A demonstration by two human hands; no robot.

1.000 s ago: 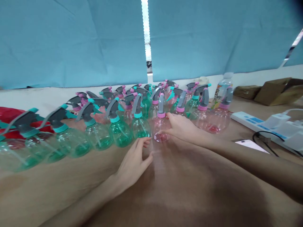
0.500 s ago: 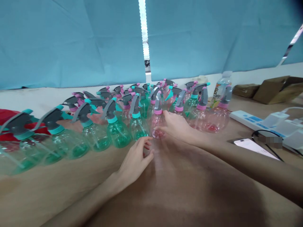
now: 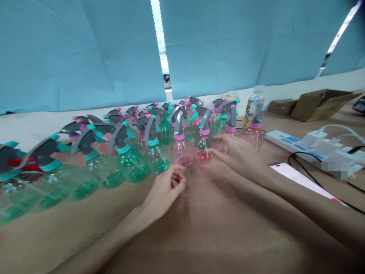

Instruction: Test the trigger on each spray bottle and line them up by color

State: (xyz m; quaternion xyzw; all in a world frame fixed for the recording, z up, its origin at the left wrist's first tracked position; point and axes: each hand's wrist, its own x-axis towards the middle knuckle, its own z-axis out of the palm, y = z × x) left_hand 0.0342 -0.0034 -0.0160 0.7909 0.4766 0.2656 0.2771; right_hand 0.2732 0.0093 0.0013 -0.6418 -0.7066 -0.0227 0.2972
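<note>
My right hand reaches to the pink spray bottles, thumb and forefinger apart. Its thumb tip is at the right side of a pink-collared spray bottle; whether it touches cannot be made out. Behind the fingers, another pink-collared bottle is partly hidden. My left hand hovers low over the table, fingers loosely curled, thumb apart, holding nothing. Just beyond it stand a turquoise-collared green spray bottle and a clear pink spray bottle. All these bottles are upright with grey trigger heads.
More green spray bottles run in a row to the left, with mixed ones behind. A labelled drink bottle, cardboard box, power strip with chargers, black cable and phone are at the right. Blue sheeting hangs behind.
My right hand has moved right, from the middle pink bottle to the one beside it. My left hand stays nearly in place. The view has swung right, and the phone screen now shows digits.
</note>
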